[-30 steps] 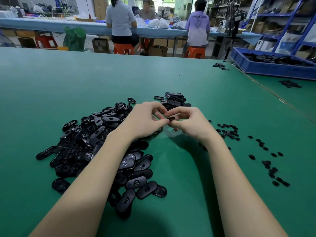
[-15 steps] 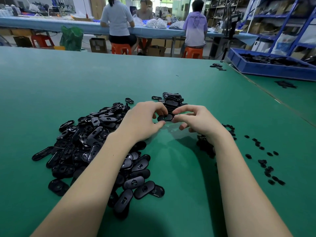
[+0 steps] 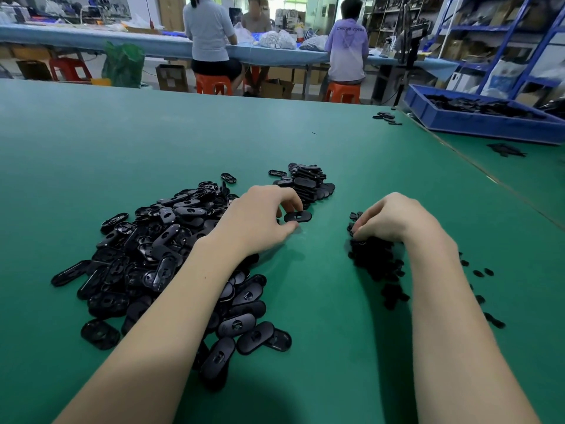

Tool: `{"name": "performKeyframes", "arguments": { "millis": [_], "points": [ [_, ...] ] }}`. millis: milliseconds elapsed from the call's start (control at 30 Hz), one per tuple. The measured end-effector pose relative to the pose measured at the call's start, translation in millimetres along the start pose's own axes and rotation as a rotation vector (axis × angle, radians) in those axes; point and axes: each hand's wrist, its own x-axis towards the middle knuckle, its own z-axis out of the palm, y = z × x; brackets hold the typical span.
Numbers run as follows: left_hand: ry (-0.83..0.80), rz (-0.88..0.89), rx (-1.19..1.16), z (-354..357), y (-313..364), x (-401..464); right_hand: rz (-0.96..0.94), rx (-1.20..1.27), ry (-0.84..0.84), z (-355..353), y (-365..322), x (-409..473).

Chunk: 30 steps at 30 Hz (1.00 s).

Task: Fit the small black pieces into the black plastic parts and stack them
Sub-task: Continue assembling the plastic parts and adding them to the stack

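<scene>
The left hand [image 3: 260, 221] now holds a fitted oval part [image 3: 297, 216] alone, near the stack [image 3: 307, 182] on the desk [image 3: 183, 142]. The right hand [image 3: 388, 218] has dropped away, fingers curled into the small pieces [image 3: 373, 258], probably pinching the next one.

Both forearms are reaching forward, hands apart
The left hand [image 3: 260, 220] is pinching with curled fingers; the right hand [image 3: 394, 220] is curling downward, knuckles up
</scene>
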Motion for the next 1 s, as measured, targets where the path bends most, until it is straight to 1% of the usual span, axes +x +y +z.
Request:
{"name": "performKeyframes", "arguments": {
  "millis": [200, 400, 467, 567, 667, 767, 1000],
  "points": [
    [-0.008, 0.005, -0.002, 1, 1, 0, 0.042, 0.004, 0.004, 6, -2, 4],
    [-0.013, 0.008, -0.008, 2, 1, 0, -0.025, 0.024, -0.026, 9, -4, 5],
    [-0.010, 0.011, -0.007, 2, 2, -1, -0.091, 0.121, -0.032, 9, -3, 5],
    [-0.003, 0.016, -0.006, 3, 3, 0, -0.197, 0.346, -0.045, 9, -5, 4],
    [0.010, 0.032, 0.004, 5, 4, 0, -0.264, 0.526, -0.141, 10, -8, 1],
    [0.044, 0.048, 0.011, 7, 6, -1, -0.301, 0.539, -0.198, 13, -13, 0],
    [0.089, 0.056, 0.039, 6, 8, -1, -0.306, 0.544, -0.188, 19, -25, -2]
  ]
}}
